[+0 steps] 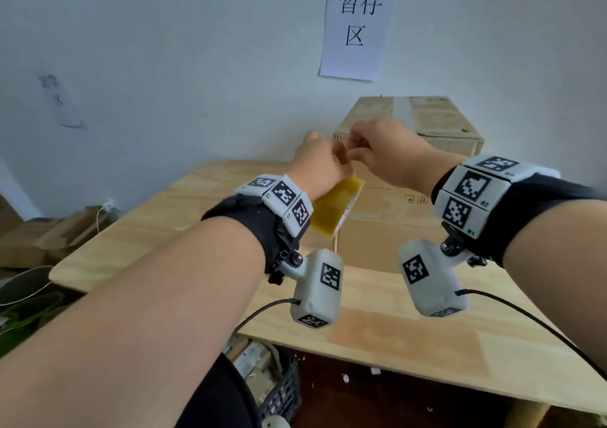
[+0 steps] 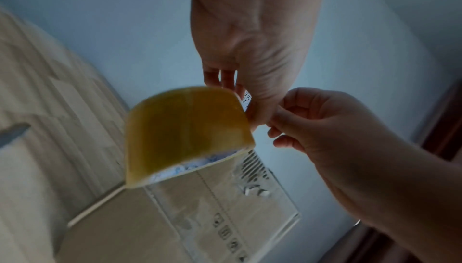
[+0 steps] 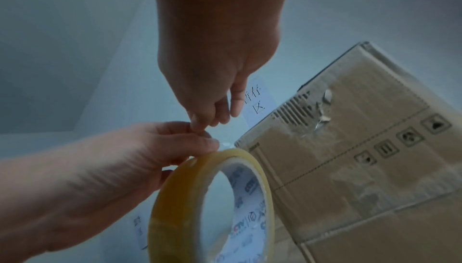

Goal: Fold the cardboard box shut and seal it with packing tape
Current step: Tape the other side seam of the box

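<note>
My left hand (image 1: 323,161) holds a yellowish roll of packing tape (image 1: 335,207) up in the air above the wooden table (image 1: 197,217), fingers through its white core. In the right wrist view the tape roll (image 3: 212,198) stands on edge under the left hand (image 3: 140,154). My right hand (image 3: 200,127) pinches with thumb and forefinger at the top of the roll, where a bit of clear tape glints. From the left wrist, the right hand (image 2: 277,127) meets the tape roll (image 2: 185,133) at its upper right. Below lies a cardboard box (image 1: 387,230) with its top flaps down.
A taller taped box (image 1: 427,122) stands behind against the wall. Paper signs (image 1: 358,23) hang on the wall. Flattened cardboard (image 1: 39,230) is piled at the left of the table. A black crate (image 1: 279,391) sits below the table's front edge.
</note>
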The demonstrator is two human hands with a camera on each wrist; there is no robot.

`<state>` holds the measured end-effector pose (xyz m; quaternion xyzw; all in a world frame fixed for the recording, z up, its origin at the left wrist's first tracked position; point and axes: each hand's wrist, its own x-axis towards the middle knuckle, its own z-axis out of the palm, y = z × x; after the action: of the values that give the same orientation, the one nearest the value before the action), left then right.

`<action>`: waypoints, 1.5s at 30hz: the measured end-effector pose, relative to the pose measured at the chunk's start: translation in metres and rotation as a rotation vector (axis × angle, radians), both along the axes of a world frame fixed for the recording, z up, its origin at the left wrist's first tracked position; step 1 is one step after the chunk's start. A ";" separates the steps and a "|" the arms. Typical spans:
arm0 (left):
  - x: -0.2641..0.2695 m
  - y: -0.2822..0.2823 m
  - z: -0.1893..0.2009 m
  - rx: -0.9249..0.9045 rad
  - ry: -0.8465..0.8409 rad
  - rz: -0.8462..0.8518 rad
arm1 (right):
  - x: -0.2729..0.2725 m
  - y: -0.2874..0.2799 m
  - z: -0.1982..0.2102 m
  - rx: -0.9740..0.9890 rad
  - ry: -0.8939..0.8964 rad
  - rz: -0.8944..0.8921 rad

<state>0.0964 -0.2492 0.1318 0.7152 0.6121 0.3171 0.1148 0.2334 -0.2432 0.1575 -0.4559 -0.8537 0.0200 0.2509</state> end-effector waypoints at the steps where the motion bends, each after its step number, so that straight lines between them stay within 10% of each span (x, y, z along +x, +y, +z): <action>1: 0.004 0.001 0.005 -0.007 0.006 0.003 | 0.004 -0.001 0.002 0.024 0.007 0.001; 12: 0.033 0.008 0.016 0.143 -0.092 -0.008 | 0.033 -0.020 -0.031 0.007 0.517 -0.114; 21: 0.038 -0.011 0.002 0.239 -0.306 -0.078 | 0.043 -0.028 -0.028 -0.621 0.968 -0.097; 32: 0.037 -0.005 -0.006 0.206 -0.411 -0.070 | 0.042 -0.024 -0.014 -0.441 0.403 -0.274; 45: 0.012 -0.006 -0.015 0.179 -0.544 -0.075 | 0.018 -0.015 -0.002 -0.114 0.134 -0.375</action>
<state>0.1083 -0.2549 0.1170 0.6333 0.5016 0.5455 0.2229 0.2516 -0.2586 0.1558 -0.6181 -0.7326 0.0514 0.2803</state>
